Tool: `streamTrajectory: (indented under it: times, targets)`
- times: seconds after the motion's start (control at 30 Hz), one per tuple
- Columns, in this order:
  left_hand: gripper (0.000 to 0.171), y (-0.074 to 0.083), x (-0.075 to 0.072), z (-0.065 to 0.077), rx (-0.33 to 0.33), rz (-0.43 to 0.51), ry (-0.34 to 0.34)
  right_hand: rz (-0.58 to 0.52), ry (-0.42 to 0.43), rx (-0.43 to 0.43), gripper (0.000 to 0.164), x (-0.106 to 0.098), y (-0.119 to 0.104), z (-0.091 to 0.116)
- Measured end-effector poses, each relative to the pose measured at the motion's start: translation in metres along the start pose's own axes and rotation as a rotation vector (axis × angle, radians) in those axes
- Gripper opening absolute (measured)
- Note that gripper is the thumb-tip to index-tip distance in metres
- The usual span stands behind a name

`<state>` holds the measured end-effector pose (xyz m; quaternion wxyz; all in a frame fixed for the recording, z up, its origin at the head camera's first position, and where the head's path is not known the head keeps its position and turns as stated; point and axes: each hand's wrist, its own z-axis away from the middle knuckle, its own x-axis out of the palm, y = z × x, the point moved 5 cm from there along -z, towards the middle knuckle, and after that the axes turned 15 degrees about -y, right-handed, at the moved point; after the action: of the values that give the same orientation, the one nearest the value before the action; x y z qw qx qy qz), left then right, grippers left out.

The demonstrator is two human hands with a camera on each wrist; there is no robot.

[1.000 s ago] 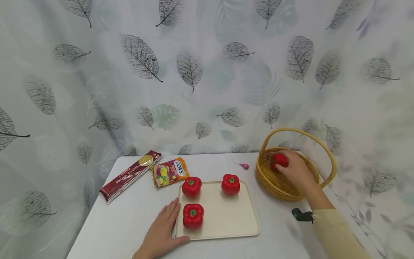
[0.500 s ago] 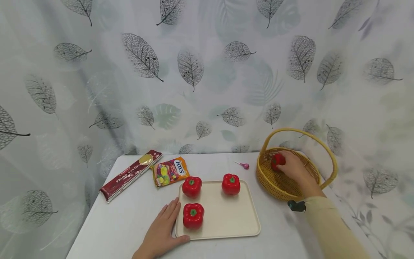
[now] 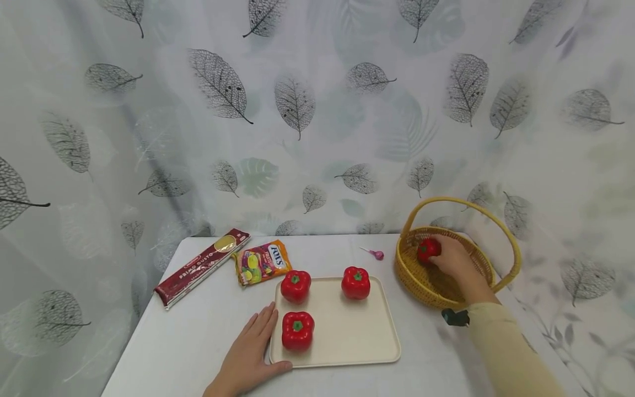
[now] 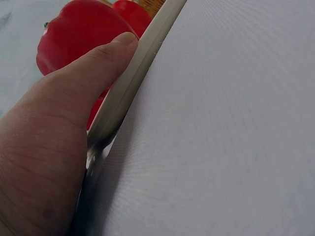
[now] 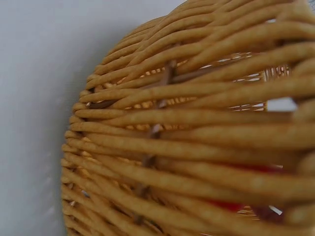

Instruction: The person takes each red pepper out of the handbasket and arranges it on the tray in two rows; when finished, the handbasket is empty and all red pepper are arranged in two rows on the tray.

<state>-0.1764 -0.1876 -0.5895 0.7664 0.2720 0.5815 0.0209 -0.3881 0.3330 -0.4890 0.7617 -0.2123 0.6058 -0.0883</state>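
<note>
My right hand [image 3: 453, 259] reaches inside the yellow wicker basket [image 3: 416, 286], its fingers and thumb around a red bell pepper [image 3: 428, 251] near the left inner wall. In the right wrist view the basket's woven side [image 5: 172, 132] hides the hand; only red glimpses show through the gaps. My left hand [image 3: 250, 353] lies with straight fingers along the left edge of the cream tray [image 3: 357, 342], thumb at its front corner. On that tray sit three red bell peppers: one back left [image 3: 295, 286], one front left [image 3: 297, 332], one back right [image 3: 355, 283].
A maroon spaghetti pack [image 3: 200, 268] lies at the table's left, beside an orange candy bag [image 3: 263, 263]. A purple lollipop [image 3: 378, 255] lies between tray and basket. The basket's tall handle [image 3: 466, 201] arches over its opening. A leaf-print curtain [image 3: 317, 138] hangs behind the table.
My right forearm has shifted slightly left, and the bell pepper in the basket sits a little lower in view. The left hand and the tray hold their places.
</note>
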Motion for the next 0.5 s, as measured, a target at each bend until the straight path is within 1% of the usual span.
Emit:
streamTrajectory:
  times: [0.23, 0.37, 0.5]
  targets:
    - [0.128, 0.001, 0.000, 0.000, -0.004, 0.001, -0.004, 0.002, -0.020, 0.047, 0.064, -0.003, -0.002, 0.008]
    - [0.128, 0.002, 0.000, 0.000, -0.005, 0.011, -0.003, 0.012, -0.023, 0.060, 0.070, -0.004, -0.004, 0.013]
    - [0.127, 0.001, 0.000, 0.000, -0.010, 0.014, 0.000, -0.023, -0.022, 0.059, 0.077, -0.003, -0.005, 0.018]
